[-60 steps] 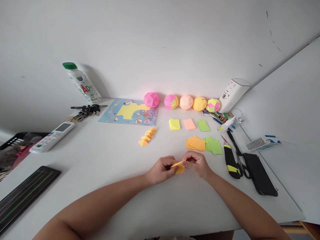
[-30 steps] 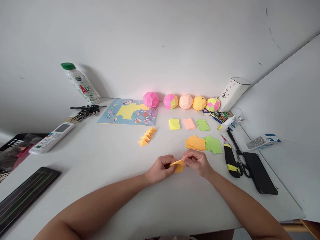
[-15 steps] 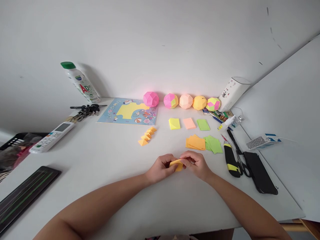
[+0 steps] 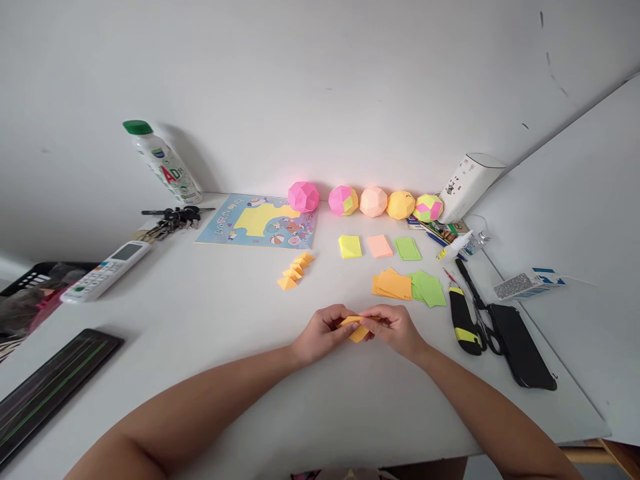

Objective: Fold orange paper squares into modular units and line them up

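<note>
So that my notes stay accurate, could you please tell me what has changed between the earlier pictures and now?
The right hand has moved slightly leftward, toward the left hand; the orange paper between them shows a different shape. Both still hold it. The paper balls and folded orange pieces stayed put.

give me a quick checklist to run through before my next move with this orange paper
1. Left hand gripping the orange paper: ok, it holds the paper's left side.
2. Right hand on the paper: ok, it pinches the right side.
3. Fold lined up evenly: cannot tell, the fingers cover part of it.
4. One hand free to reach: not ok, both are on the paper.
5. Folded orange pieces clear of the hands: ok, they lie apart, beyond the left hand.
6. Spare orange sheets at hand: ok, they lie just beyond the right hand, beside the green sheets.
</note>
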Tool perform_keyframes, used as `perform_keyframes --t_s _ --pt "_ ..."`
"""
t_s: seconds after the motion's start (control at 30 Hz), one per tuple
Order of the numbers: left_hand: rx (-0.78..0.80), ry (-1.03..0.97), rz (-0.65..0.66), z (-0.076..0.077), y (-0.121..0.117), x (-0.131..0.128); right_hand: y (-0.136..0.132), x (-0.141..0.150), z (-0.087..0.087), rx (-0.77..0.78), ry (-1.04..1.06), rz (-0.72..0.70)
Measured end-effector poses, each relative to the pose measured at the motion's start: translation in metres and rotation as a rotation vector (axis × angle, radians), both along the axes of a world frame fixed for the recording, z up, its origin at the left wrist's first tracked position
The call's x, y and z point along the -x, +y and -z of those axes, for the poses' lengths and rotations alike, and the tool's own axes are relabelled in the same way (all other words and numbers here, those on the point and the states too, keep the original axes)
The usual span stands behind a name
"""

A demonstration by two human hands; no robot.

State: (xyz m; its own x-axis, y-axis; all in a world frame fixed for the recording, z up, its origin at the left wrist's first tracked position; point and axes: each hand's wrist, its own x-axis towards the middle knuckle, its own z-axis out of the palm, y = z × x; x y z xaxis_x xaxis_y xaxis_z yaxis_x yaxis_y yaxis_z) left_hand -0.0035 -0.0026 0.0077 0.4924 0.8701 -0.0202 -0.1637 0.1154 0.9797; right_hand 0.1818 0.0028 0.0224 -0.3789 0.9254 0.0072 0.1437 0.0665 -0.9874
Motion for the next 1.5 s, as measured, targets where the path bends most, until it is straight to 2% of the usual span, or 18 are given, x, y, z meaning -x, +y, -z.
perform_keyframes --t_s 0.1,0.27,0.5,1.0,1.3,1.5 --pt "0.002 -0.053 -0.005 0.000 0.000 -0.001 0.000 0.000 -0.001 0.034 0.021 0.000" --pt "-0.065 0.036 -0.067 0.002 0.001 0.000 0.000 -0.001 0.001 0.046 0.025 0.000" --pt "-0.071 0.065 -0.066 0.005 0.002 0.002 0.000 -0.002 0.001 0.054 0.022 -0.018" --pt "-0.047 0.195 -0.052 -0.003 0.000 0.005 0.001 -0.001 -0.002 0.127 0.039 -0.038" --pt "-0.052 0.092 -0.021 -0.005 0.000 0.003 0.001 -0.001 0.000 0.153 0.066 -0.058" --pt "-0.115 0.210 -0.088 -0.003 0.000 0.002 0.001 -0.001 0.002 0.142 0.055 -0.055"
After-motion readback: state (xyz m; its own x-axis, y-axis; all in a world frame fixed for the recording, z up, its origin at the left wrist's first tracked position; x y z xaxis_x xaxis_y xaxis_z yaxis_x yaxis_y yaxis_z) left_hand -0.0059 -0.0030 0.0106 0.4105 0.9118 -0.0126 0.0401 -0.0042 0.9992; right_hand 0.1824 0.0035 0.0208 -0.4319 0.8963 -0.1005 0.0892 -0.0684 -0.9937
